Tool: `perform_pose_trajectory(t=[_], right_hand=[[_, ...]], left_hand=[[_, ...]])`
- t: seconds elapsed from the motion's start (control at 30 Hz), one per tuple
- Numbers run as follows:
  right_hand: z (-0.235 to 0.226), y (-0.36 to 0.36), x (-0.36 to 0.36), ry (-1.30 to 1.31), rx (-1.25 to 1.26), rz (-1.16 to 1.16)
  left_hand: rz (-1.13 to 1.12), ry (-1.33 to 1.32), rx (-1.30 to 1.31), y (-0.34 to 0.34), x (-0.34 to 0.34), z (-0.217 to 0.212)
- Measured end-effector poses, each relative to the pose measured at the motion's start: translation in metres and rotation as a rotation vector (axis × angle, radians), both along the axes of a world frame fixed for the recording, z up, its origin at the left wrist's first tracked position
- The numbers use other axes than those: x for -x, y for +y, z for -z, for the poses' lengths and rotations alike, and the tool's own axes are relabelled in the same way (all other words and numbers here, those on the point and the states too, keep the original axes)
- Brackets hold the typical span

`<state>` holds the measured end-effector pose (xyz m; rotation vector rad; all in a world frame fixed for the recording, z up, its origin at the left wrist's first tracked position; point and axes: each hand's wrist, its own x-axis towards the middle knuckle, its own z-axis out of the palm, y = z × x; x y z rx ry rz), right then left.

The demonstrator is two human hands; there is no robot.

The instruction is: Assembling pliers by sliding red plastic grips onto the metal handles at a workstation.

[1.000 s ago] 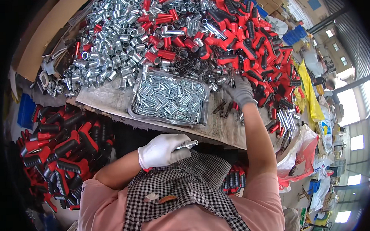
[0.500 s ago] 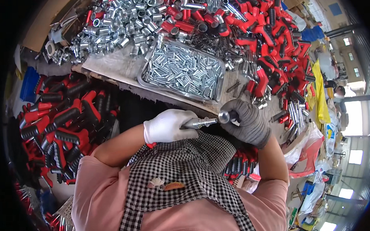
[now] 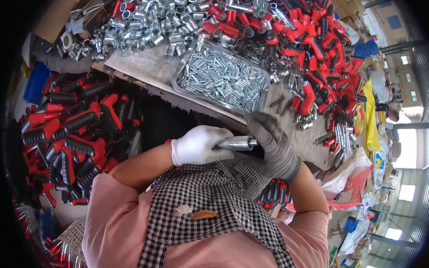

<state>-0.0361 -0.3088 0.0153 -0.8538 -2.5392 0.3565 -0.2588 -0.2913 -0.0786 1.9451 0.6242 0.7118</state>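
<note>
My left hand (image 3: 203,145), in a white glove, is closed around a silver metal rod with a wide ringed metal sleeve (image 3: 237,143) on its outer end. A thin tip sticks out of the sleeve toward my right hand (image 3: 276,148). That hand wears a grey glove; its fingers and thumb are spread, with nothing visible between them. It stands just right of the rod's tip. Beyond both hands, on the worktable, a clear tray (image 3: 178,83) holds many small silver pins (image 3: 222,77).
Silver metal sleeves (image 3: 158,25) are heaped at the table's far left. Red-and-black handles (image 3: 311,50) pile up on the right, near loose springs (image 3: 280,103). More red-and-black handles (image 3: 77,134) lie to my left, beside a blue bin (image 3: 36,83). A table edge (image 3: 163,92) runs before me.
The metal sleeve that my right hand held is now over the rod in my left hand. My right hand's fingers have let go and spread. The view has shifted slightly.
</note>
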Motion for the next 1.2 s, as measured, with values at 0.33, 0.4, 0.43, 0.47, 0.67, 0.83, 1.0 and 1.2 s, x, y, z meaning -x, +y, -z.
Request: perform_pose_trajectory(t=[0.33,0.4,0.43,0.47,0.67,0.83,1.0,1.2], right_hand=[[-0.005,-0.001,-0.002,-0.118,0.084,0.186],[-0.003,-0.001,-0.001,-0.029,-0.138,0.071],[-0.005,-0.005,0.001,-0.064,-0.056,0.131],[-0.005,-0.008,0.001,-0.098,0.025,0.191],[0.0,-0.011,-0.007,-0.022,0.08,0.226],[0.02,-0.01,-0.002,0.033,0.027,0.05],[0.021,-0.018,-0.017,-0.211,0.13,0.186],[0.009,-0.017,-0.001,0.028,0.097,0.21]], left_hand=[[0.027,-0.018,-0.049,0.0,0.001,0.006],[0.029,-0.032,-0.039,0.0,-0.001,0.01],[0.031,-0.047,-0.029,-0.001,-0.002,0.011],[0.032,-0.045,-0.026,-0.003,-0.002,0.012],[0.011,-0.024,-0.086,-0.005,-0.003,0.013],[0.038,0.0,-0.07,-0.006,-0.007,0.008],[0.045,-0.052,-0.14,-0.01,-0.011,0.012],[0.083,0.079,-0.072,-0.005,-0.008,0.001]])
